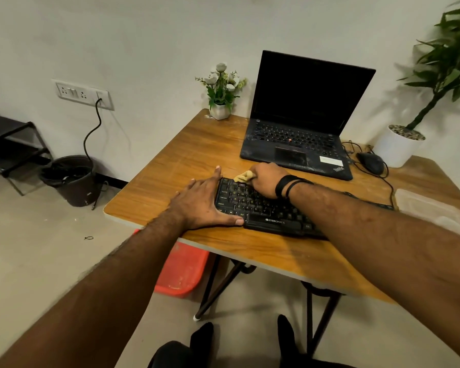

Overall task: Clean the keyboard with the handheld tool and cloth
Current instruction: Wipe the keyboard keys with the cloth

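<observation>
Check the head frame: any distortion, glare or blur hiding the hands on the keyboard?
Head view: strong wide-angle bending at the edges, forearms stretched. Soft, even light; the tall plant casts a faint wall shadow. No glare on the keyboard. Left hand, right hand and cloth are reasonably sharp.

Black keyboard lies flat on the table's near edge, crumpled tan cloth on its top-left keys.

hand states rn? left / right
Left hand: open, fingers straight, resting flat against the keyboard end.
Right hand: closed on the cloth, pressed on the keys.
</observation>
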